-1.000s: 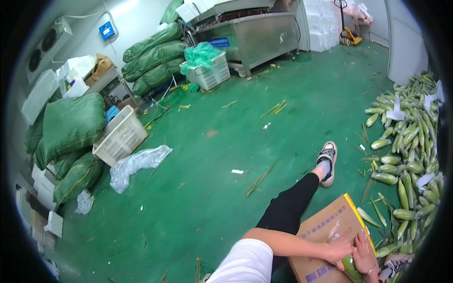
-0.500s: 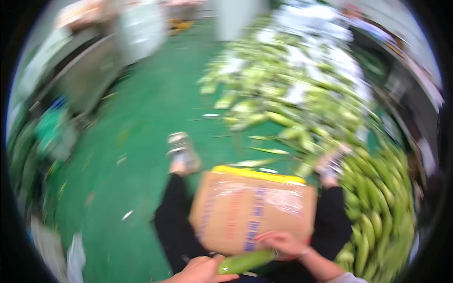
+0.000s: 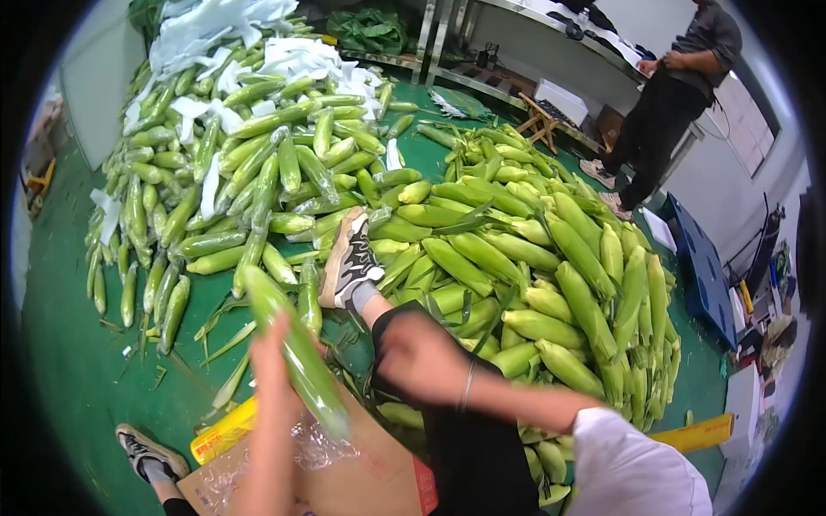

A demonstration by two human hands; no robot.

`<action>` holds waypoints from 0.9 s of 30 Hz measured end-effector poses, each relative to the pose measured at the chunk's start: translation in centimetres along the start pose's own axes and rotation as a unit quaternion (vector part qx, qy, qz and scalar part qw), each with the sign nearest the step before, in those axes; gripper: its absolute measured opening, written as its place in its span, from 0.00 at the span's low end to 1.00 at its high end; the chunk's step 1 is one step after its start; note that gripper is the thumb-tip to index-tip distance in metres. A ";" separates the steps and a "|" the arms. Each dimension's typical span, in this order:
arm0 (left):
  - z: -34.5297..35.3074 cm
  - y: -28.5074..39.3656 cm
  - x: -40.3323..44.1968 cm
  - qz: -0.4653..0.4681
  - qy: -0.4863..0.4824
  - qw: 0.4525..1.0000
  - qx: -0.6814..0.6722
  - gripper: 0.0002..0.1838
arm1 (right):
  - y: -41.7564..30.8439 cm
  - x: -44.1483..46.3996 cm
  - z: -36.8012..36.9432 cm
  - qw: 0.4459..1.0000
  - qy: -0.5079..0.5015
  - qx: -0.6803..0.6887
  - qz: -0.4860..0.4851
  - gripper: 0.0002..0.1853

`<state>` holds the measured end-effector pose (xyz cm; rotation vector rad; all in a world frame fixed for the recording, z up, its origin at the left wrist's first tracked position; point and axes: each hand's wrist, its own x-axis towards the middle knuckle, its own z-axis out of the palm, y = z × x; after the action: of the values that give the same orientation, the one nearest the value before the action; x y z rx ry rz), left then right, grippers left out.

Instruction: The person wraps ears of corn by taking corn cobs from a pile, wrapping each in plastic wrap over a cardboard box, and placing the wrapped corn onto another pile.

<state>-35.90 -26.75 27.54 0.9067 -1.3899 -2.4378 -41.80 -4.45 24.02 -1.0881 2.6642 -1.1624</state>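
In my left hand [image 3: 274, 365] is a green ear of corn [image 3: 297, 353] in its husk, shiny as if wrapped in clear film. It is held upright at a tilt above a cardboard box [image 3: 370, 473] between my legs. My right hand [image 3: 422, 357], apart from that ear, is over my right knee. Motion smears its fingers, so their state is hidden. Close beyond it, unwrapped ears in husk lie in a large pile [image 3: 542, 322]. A pile of film-wrapped ears [image 3: 249, 163] covers the floor further off to the left.
White sheets [image 3: 215, 39] lie over the wrapped pile. A yellow tube [image 3: 225, 430] lies along the box edge; another yellow bar [image 3: 697, 433] is at right. A person [image 3: 680, 86] stands by a metal bench [image 3: 568, 34] at the back. A blue pallet [image 3: 697, 267] is on the right.
The view has swung right toward the corn piles. My left hand has raised the ear from the lap. My right hand has come away from beside the ear and moved right.
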 end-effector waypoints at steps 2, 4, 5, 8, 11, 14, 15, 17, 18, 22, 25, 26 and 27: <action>-3.1 2.1 11.6 0.002 -0.022 0.982 -0.186 0.25 | 8.0 6.5 -5.8 0.916 -0.008 -0.343 0.206 0.17; -7.5 4.9 20.9 0.089 -0.041 0.968 -0.229 0.31 | 18.9 8.4 -9.0 0.798 -0.101 -0.532 0.264 0.22; -7.7 6.8 21.3 0.112 -0.022 0.969 -0.217 0.30 | 23.7 7.5 -9.8 0.826 -0.100 -0.435 0.343 0.26; -10.4 10.5 15.1 0.198 -0.017 0.980 0.004 0.23 | 19.3 7.1 -12.2 0.858 -0.140 -0.353 0.347 0.34; -20.3 9.9 4.7 0.219 0.069 0.875 0.427 0.15 | 10.1 3.6 -9.6 0.953 -0.030 -0.269 0.139 0.33; -27.4 5.0 -9.8 0.085 0.236 0.719 0.648 0.18 | -3.3 2.5 -4.2 0.992 -0.069 -0.108 -0.005 0.37; -26.7 3.9 -14.3 0.028 0.236 0.752 0.615 0.22 | -5.9 2.4 -1.6 0.994 -0.081 -0.049 -0.049 0.36; -27.0 0.8 -19.0 -0.051 0.222 0.668 0.709 0.27 | -9.9 2.7 4.1 0.974 -0.091 0.008 -0.208 0.32; -27.4 -1.3 -19.5 -0.056 0.218 0.657 0.720 0.26 | -12.1 2.8 7.0 0.963 -0.103 0.009 -0.248 0.31; -27.3 -3.9 -18.5 0.140 0.247 0.641 0.713 0.16 | -16.2 1.5 15.6 0.951 -0.144 0.020 -0.274 0.32; -27.7 -0.8 -20.1 0.089 0.183 0.979 0.010 0.10 | -16.3 -0.4 16.0 0.928 -0.185 -0.037 -0.323 0.32; -27.1 -0.5 -20.5 0.148 0.149 0.967 -0.143 0.09 | -16.6 -0.3 16.0 0.920 -0.211 -0.036 -0.328 0.32; -25.8 -0.6 -19.5 0.202 0.189 0.955 -0.103 0.09 | -16.7 -0.4 15.9 0.913 -0.238 -0.035 -0.330 0.32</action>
<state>-4.98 -36.14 25.48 0.8765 -1.0416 -1.9342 -26.98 -22.09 23.47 -2.0655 2.0168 -0.6981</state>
